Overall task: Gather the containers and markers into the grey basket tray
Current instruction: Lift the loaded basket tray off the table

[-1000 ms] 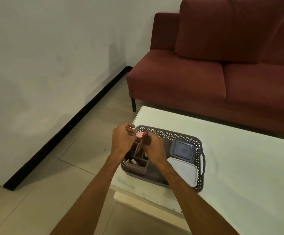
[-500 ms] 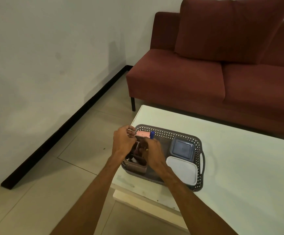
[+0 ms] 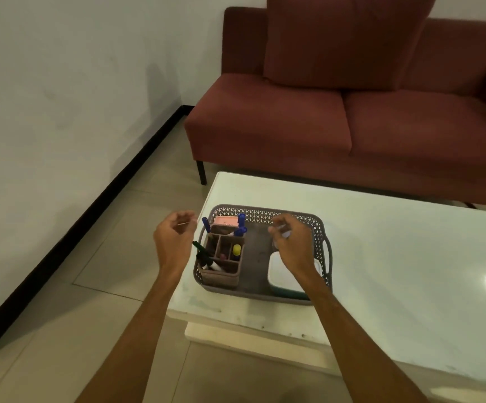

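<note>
**Operator:** Where is the tray?

**Spotter:** The grey basket tray (image 3: 253,212) sits at the near left corner of the white table (image 3: 395,257), right in front of you. At its left stands the brown organiser (image 3: 221,276). It has blue-capped markers (image 3: 241,220) upright at its far side, a green marker (image 3: 199,249) leaning out over its left edge and a yellow cap (image 3: 237,250) in a middle cell. A white-lidded container (image 3: 279,271) lies in the tray's near right corner, partly under your wrist.

**Operator:** And my hands?

**Spotter:** Your left hand (image 3: 175,239) hovers just left of the tray, fingers loosely curled with nothing in them. Your right hand (image 3: 292,247) hangs over the tray's right half, knuckles up and fingers curled down. Something pale shows beneath them, and I cannot tell whether you grip it.

**Operator:** Any writing?

**Spotter:** The pink item (image 3: 226,221) behind the organiser is too blurred to read.

**Operator:** What changed?

**Spotter:** Half a second ago your hands met over the organiser and your right hand held a blue-capped marker. Now they are apart and that marker stands in the organiser. Beyond the table is the dark red sofa (image 3: 265,126).
</note>
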`<state>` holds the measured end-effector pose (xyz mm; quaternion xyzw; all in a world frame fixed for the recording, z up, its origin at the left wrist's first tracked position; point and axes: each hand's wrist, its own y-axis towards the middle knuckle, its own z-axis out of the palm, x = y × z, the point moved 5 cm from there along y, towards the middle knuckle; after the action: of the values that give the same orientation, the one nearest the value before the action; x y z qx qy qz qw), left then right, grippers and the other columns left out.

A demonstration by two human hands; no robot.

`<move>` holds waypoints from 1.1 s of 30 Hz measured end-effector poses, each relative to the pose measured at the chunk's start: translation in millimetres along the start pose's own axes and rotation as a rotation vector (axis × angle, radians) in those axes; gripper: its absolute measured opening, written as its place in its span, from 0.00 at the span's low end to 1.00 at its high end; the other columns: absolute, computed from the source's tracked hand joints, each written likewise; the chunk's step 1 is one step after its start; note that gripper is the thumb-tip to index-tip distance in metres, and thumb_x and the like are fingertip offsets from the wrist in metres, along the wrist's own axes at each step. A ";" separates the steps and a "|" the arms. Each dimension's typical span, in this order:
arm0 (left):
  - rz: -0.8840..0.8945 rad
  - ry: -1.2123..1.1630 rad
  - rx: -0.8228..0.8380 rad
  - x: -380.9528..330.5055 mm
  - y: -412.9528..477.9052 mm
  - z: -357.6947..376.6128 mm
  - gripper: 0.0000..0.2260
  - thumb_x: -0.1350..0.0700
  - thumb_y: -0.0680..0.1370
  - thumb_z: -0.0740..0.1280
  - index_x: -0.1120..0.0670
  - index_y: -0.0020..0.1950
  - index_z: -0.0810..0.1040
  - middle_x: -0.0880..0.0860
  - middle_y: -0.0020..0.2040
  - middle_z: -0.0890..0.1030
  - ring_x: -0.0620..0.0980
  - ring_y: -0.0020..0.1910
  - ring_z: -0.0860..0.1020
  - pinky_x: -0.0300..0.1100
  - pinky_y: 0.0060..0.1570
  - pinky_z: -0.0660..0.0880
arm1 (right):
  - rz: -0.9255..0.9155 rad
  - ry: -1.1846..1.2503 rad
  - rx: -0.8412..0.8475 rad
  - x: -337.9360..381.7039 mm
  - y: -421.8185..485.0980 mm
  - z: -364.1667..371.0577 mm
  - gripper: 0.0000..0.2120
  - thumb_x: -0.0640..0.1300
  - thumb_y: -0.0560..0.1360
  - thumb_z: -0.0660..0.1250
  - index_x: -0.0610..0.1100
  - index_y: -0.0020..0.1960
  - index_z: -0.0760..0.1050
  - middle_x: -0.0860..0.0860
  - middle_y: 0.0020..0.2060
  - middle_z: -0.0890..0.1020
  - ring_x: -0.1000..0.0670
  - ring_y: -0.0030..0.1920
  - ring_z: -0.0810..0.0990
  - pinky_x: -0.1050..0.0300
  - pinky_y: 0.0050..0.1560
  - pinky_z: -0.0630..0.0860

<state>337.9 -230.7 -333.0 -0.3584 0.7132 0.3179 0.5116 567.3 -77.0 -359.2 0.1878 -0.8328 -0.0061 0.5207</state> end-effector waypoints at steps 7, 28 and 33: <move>-0.101 -0.068 0.061 56.4 21.1 -8.3 0.06 0.59 0.78 0.69 0.55 0.55 0.82 0.54 0.50 0.85 0.54 0.51 0.83 0.49 0.54 0.82 | 0.107 -0.115 -0.183 -37.1 -30.5 -44.1 0.11 0.43 0.74 0.73 0.44 0.56 0.80 0.49 0.51 0.83 0.50 0.51 0.81 0.69 0.48 0.71; -0.696 -0.378 0.466 92.2 -34.1 33.9 0.13 0.41 0.78 0.64 0.48 0.44 0.83 0.48 0.37 0.84 0.47 0.40 0.77 0.44 0.39 0.75 | 0.540 0.208 -0.131 -104.7 -76.1 -62.3 0.15 0.41 0.82 0.54 0.51 0.61 0.76 0.49 0.57 0.81 0.48 0.56 0.77 0.50 0.57 0.74; -0.648 -0.365 0.435 75.6 -77.5 13.4 0.15 0.39 0.77 0.65 0.49 0.48 0.82 0.50 0.45 0.83 0.50 0.46 0.78 0.49 0.46 0.76 | 0.508 0.214 -0.091 -93.5 -101.8 -87.9 0.16 0.43 0.82 0.54 0.53 0.64 0.75 0.53 0.56 0.81 0.49 0.57 0.78 0.48 0.59 0.75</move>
<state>392.9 -275.7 -415.8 -0.3856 0.5120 0.0410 0.7665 711.1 -125.5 -420.7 -0.0512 -0.7922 0.1071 0.5985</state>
